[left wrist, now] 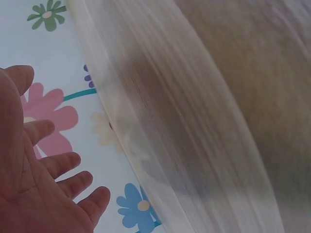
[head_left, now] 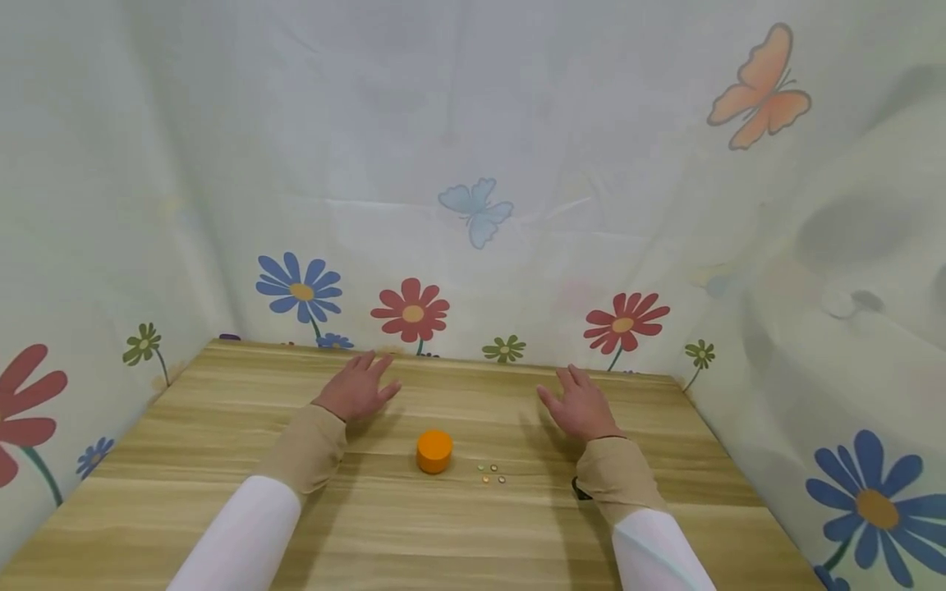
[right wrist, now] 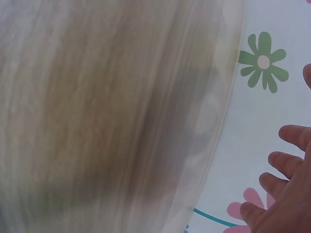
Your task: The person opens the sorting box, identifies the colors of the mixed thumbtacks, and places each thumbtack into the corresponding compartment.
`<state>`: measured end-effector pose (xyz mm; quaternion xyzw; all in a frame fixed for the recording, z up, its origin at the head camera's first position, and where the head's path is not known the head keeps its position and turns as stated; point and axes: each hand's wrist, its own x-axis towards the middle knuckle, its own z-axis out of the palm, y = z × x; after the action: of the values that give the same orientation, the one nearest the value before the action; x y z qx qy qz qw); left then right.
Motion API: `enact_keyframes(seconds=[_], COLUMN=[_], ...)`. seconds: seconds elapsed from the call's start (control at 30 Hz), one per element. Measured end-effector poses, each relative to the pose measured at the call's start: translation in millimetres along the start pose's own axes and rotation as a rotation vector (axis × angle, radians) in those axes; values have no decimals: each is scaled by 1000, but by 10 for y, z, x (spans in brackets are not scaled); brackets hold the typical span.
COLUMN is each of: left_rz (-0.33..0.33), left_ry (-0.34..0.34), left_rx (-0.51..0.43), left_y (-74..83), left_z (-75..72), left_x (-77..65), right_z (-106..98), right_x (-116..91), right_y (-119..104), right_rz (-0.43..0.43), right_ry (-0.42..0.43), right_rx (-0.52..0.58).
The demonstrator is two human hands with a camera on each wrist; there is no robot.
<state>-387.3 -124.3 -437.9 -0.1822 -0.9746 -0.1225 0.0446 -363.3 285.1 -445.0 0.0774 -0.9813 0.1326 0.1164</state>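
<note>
Occupying the desk (head_left: 414,538), one orange cylinder (head_left: 434,451) is standing at four o'clock from the left hand (head_left: 358,389), four tiny round pieces (head_left: 485,478) towards the cylinder's four o'clock; that hand and the right hand (head_left: 583,405) are holding nothing, fingers spread, handling apparently unstarted.

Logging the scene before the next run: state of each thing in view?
Left grip: open, holding nothing.
Right grip: open, holding nothing.
Orange cylinder: on the tabletop, flat face up, not held; can't tell if it opens.
Four small round pieces: loose on the tabletop, grouped, apart from each other.
Patterned backdrop: hanging behind the tabletop, creased.
</note>
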Motion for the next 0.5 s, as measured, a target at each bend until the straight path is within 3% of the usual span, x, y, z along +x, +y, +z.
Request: enact_keyframes(seconds=[0.5], left_rz=[62], left_ry=[-35], left_rx=[-74], left_y=[-14], left_z=[184], left_x=[134], right_z=[54], right_x=[26], right_y=[-43], right_rz=[-24], right_ry=[8], right_rx=[33])
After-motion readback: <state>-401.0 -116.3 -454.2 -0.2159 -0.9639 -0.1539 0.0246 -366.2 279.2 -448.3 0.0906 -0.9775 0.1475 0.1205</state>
